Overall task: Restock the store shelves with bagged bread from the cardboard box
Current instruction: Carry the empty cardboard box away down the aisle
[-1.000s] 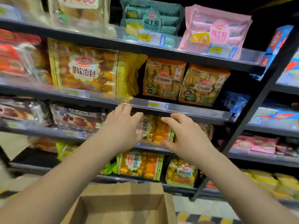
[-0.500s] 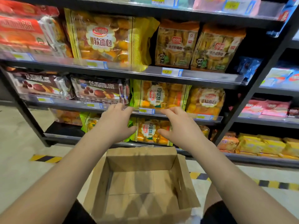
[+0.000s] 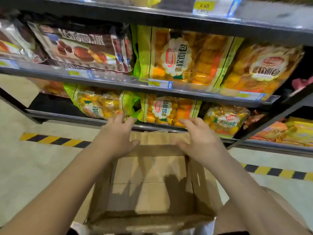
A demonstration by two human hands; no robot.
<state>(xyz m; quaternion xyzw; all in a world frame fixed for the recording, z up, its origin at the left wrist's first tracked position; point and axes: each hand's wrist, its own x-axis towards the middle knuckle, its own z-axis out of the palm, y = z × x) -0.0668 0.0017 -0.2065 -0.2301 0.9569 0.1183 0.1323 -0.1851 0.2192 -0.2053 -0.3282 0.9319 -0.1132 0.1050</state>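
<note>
An open brown cardboard box (image 3: 152,189) sits low in front of me, and I see only bare cardboard inside it. My left hand (image 3: 116,138) and my right hand (image 3: 199,139) hover over its far rim, fingers spread and holding nothing. Just beyond the fingertips, yellow-and-green bags of bread (image 3: 169,111) stand on the lowest shelf (image 3: 81,117). More bags of the same bread (image 3: 184,56) fill the shelf above (image 3: 118,83).
Dark bags with red-brown pictures (image 3: 81,48) stand at the upper left. A black shelf post (image 3: 264,122) slants down at the right, with orange packs (image 3: 284,131) behind it. Yellow-black floor tape (image 3: 54,139) runs along the pale floor.
My view has dropped from the upper shelves to the lower ones and the box. Both hands have come down from the middle shelf edge to the box's far rim, still holding nothing.
</note>
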